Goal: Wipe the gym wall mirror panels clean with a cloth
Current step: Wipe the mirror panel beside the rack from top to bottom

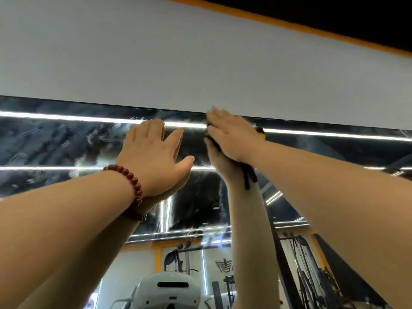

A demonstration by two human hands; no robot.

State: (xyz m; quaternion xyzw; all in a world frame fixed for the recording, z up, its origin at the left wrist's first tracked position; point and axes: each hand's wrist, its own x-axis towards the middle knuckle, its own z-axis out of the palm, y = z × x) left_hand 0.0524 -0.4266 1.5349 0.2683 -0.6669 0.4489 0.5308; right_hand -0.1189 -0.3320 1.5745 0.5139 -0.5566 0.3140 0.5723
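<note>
The wall mirror (55, 143) fills the lower half of the head view, streaked with smears on its left part. My left hand (153, 161), with a red bead bracelet on the wrist, lies flat against the glass with its fingers straight. My right hand (229, 134) is raised to the mirror's top edge and presses a dark cloth (259, 131) with a yellow-green patch flat onto the glass. Most of the cloth is hidden under the palm; a dark strip of it shows below the hand in the reflection. Both arms reach upward.
A white wall (178, 59) runs above the mirror, topped by an orange band (289, 24) and a black ceiling. The glass reflects light strips, gym machines and the head-worn camera.
</note>
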